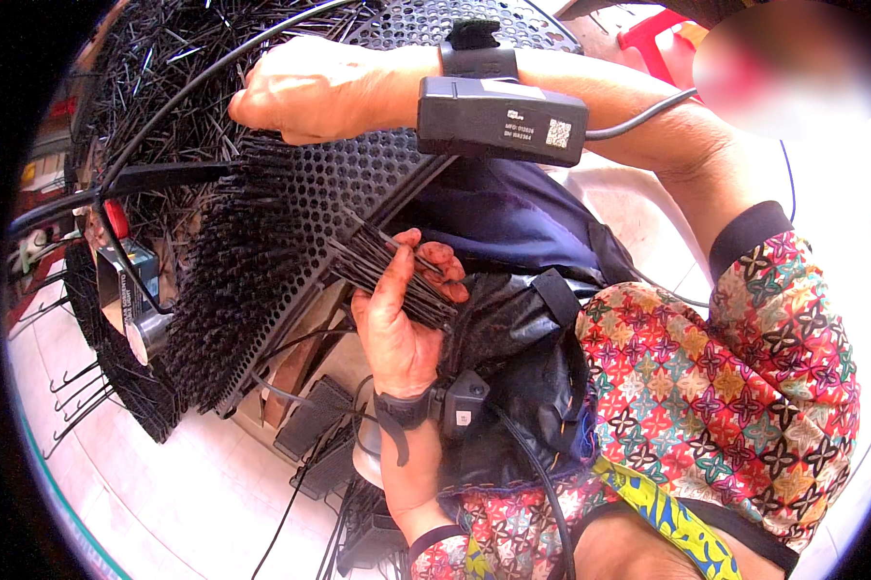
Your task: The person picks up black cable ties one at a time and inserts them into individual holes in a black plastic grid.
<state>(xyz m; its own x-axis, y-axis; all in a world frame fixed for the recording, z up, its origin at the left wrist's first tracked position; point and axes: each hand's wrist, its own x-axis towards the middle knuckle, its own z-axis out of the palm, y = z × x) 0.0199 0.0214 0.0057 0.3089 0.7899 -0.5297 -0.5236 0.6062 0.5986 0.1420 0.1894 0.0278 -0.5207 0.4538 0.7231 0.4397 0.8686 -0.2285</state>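
Note:
My left hand (402, 319), palm up, is closed round a bundle of thin black rods (363, 261) that stick out past the fingers toward the plate. A black perforated plate (353, 169) slopes in front of me. Dense black bristle-like rods (228, 261) fill its left part, and bare holes show on the right. Over the plate's upper end my right hand (305, 92) is closed, fingertips pressed together. What it pinches, if anything, is hidden.
A large loose heap of black rods (194, 48) lies beyond the plate. A dark perforated panel (435, 24) is at the top. To the left are a black rack with hooked wires (116, 338) and a small box (131, 280). Black cables cross the area. A red plastic piece (648, 43) stands top right.

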